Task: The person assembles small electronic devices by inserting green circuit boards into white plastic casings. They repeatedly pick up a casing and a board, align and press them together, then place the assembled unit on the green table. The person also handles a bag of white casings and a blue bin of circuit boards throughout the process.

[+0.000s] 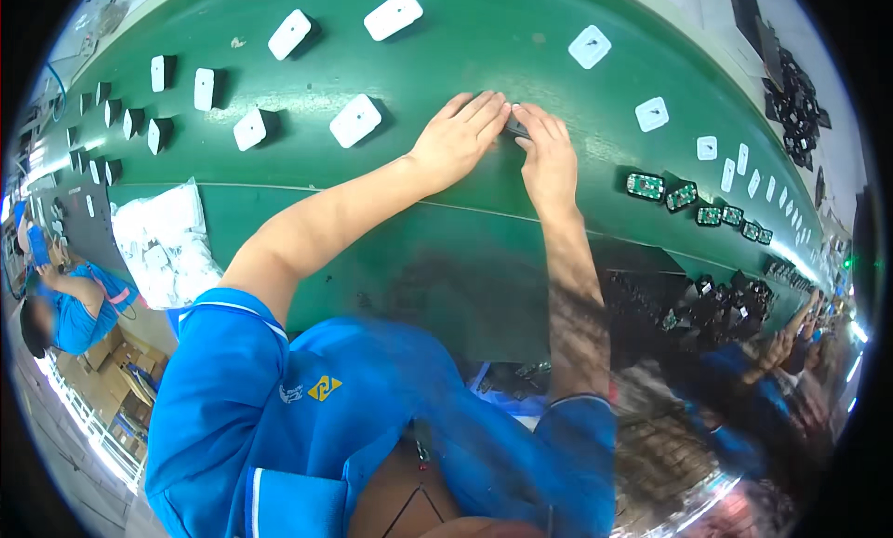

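Observation:
My left hand [459,140] and my right hand [549,159] meet over the green bench at the middle far side. Between them is a small black case [514,126], mostly covered by my fingers. The left fingers lie close together and press over its left side. On its right side, my right thumb and curled fingers grip it. Beyond and left of my hands lies a white-topped black case [356,120]. A square white cover [590,47] rests farther off to the right. Nearer on the right sit black cases with exposed green circuit boards [646,185].
Several more white-topped cases [204,89] spread leftward along the bench [307,180]. White covers [707,147] trail off to the right. A clear plastic bag of white parts [167,245] lies at left. Black parts [726,301] are heaped at right. Other people sit on both sides.

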`<state>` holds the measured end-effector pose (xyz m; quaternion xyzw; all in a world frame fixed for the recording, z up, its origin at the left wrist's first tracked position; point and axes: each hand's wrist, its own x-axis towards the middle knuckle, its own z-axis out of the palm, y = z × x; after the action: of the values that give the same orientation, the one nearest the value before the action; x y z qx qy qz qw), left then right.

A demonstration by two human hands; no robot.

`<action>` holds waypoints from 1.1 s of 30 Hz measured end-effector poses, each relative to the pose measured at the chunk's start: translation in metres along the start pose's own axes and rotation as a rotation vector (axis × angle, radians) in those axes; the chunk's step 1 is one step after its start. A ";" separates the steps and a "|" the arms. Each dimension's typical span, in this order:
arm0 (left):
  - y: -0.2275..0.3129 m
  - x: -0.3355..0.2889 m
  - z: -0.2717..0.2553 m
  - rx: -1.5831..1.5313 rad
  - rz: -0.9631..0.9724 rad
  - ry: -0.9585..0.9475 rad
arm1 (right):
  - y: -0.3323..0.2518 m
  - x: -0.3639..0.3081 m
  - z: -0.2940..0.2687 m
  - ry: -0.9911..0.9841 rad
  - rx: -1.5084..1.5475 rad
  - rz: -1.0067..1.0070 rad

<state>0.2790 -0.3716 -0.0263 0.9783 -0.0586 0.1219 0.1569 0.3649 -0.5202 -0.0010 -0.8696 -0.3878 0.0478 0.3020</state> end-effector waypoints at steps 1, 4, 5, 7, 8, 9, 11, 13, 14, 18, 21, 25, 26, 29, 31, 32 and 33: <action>0.000 0.004 0.001 -0.006 -0.004 0.014 | 0.003 0.004 -0.005 -0.041 0.062 0.019; 0.001 0.020 0.007 -0.026 -0.011 0.031 | 0.019 0.017 -0.015 -0.160 0.261 0.150; -0.002 0.027 0.008 -0.026 -0.020 0.025 | 0.023 0.023 -0.017 -0.202 0.338 0.233; -0.006 0.034 0.002 -0.087 -0.040 0.010 | 0.027 0.031 -0.020 -0.257 0.465 0.328; -0.006 0.034 -0.002 -0.151 -0.046 0.000 | 0.031 0.029 -0.018 -0.268 0.510 0.346; -0.011 0.033 -0.006 -0.206 -0.061 -0.014 | 0.033 0.029 -0.012 -0.285 0.564 0.355; -0.011 0.020 -0.018 -0.280 -0.111 -0.040 | 0.025 0.014 -0.002 -0.136 0.464 0.221; -0.011 0.002 -0.028 -0.380 -0.174 -0.100 | 0.006 0.000 -0.001 -0.084 0.588 0.338; -0.011 -0.005 -0.033 -0.508 -0.291 -0.183 | 0.001 -0.008 0.002 -0.040 0.673 0.413; -0.009 -0.020 -0.056 -0.806 -0.743 -0.448 | -0.016 -0.038 0.001 0.109 0.674 0.543; -0.010 -0.022 -0.063 -0.759 -0.895 -0.567 | -0.020 -0.058 -0.013 0.118 0.648 0.604; -0.016 -0.034 -0.049 -0.328 -0.696 -0.422 | -0.026 -0.075 -0.028 0.176 0.604 0.605; -0.016 -0.039 -0.046 -0.294 -0.694 -0.400 | -0.029 -0.080 -0.032 0.191 0.589 0.595; 0.002 -0.030 -0.065 -0.178 -0.669 -0.365 | -0.037 -0.093 -0.033 0.297 0.639 0.526; 0.010 -0.035 -0.077 -0.149 -0.715 -0.318 | -0.045 -0.099 -0.037 0.251 0.598 0.604; 0.015 -0.042 -0.087 -0.166 -0.682 -0.243 | -0.046 -0.106 -0.035 0.249 0.614 0.598; 0.022 -0.055 -0.097 -0.158 -0.649 -0.145 | -0.047 -0.112 -0.030 0.239 0.633 0.583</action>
<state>0.2014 -0.3566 0.0558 0.9369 0.2355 -0.0094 0.2584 0.2667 -0.5894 0.0328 -0.8067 -0.0551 0.1466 0.5698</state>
